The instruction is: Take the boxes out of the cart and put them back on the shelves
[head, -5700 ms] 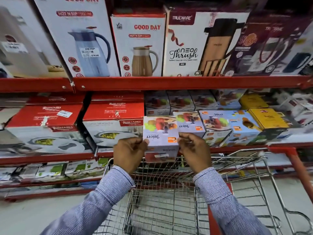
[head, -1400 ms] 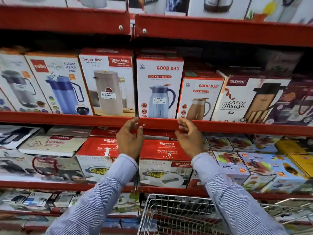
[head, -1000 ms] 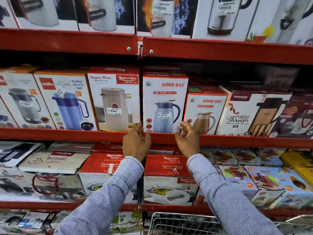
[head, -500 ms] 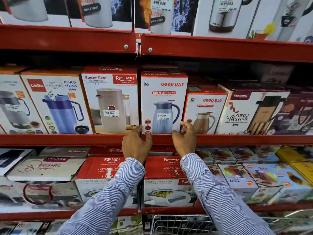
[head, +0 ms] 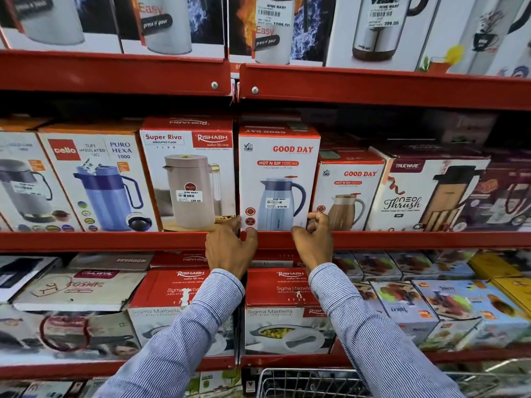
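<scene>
A tall white and red Good Day 1000 ml jug box point(head: 278, 173) stands upright on the middle red shelf point(head: 115, 241). My left hand point(head: 230, 248) rests on the shelf edge, with its fingers against the box's lower left corner. At the lower right corner my right hand point(head: 313, 242) has its fingers curled against the box. Both sleeves are blue striped. The wire cart point(head: 316, 382) shows only its top rim at the bottom edge, and its inside is hidden. Pale Juicer boxes point(head: 402, 308) lie on the lower shelf to the right.
A Super Riva flask box point(head: 186, 173) presses against the Good Day box on the left, and a smaller Good Day box point(head: 347, 193) on the right. Red Sigma Marbella boxes point(head: 275, 294) sit under my arms. The upper shelf beam point(head: 373, 87) hangs close above the row.
Earlier both hands held a Juicer box over the cart; now they hold none. The view rose to the middle shelf. My hands settled at the Good Day box's base and have barely moved since.
</scene>
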The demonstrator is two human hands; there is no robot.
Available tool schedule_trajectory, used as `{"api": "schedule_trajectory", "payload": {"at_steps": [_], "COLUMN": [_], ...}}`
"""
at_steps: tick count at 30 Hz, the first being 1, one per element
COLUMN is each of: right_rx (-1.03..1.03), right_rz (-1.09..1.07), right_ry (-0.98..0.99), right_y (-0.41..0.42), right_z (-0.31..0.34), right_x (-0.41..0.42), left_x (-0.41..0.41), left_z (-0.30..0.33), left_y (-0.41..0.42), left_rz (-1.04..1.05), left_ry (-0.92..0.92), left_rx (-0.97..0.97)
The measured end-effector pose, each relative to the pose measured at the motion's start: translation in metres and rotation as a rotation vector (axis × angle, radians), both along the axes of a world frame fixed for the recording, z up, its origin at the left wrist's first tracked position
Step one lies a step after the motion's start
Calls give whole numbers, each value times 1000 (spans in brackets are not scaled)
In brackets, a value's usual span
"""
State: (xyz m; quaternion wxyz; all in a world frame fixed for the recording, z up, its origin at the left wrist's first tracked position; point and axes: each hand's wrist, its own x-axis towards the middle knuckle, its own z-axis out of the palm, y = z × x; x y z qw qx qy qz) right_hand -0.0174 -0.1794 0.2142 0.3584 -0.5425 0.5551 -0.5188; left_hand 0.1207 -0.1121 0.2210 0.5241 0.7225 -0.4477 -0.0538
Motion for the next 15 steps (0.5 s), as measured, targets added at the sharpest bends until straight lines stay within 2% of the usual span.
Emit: {"api": "schedule_trajectory", "payload": {"at_steps": [10,13,15], "right_rx": [-8,1,-23], "right_rz": [73,155,197], "right_ry": [-3,-42,-91], "right_y": [7,10,12], "right_z": [1,11,19], "right_x": [-18,-30,-36], "left_x": [1,-5,-8], "left_z": [0,7,14], "left_y": [2,7,10], "left_rz": [-65,-89,-122], "left_ry": [29,-5,46], "left_rx": [38,-3,-55]}}
